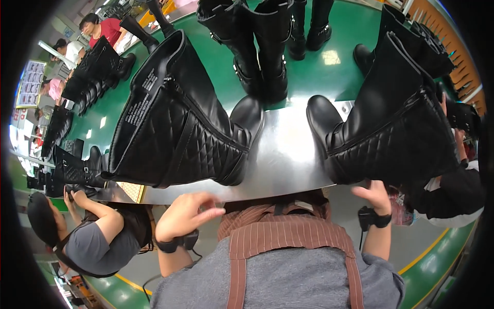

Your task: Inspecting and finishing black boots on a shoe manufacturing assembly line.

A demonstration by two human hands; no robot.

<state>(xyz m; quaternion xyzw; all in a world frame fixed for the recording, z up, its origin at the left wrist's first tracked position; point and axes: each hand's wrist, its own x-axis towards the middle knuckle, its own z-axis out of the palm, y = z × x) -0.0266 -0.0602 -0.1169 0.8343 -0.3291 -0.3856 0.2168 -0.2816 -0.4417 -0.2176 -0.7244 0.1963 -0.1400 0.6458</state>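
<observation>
Two tall black boots stand in front of me on a shiny metal plate [288,154], their toes turned toward each other. The left boot [190,123] has a quilted side, a long zipper, and a wide shaft top with pale printing on its lining. Its partner, the right boot [386,118], also shows quilting and a zipper. My left hand [186,213] is off the table edge, below the left boot, with fingers loosely curved, thumb apart and nothing in it. Just under the right boot's shaft is my right hand [374,195]; its thumb sticks out, and its fingertips are partly hidden at the boot.
More black boots [252,46] stand farther back on the green table [216,67]. Rows of boots [98,67] line the left side. A capped person [103,226] works at my left, another person [447,195] at my right. A rack with pegs [463,56] stands far right.
</observation>
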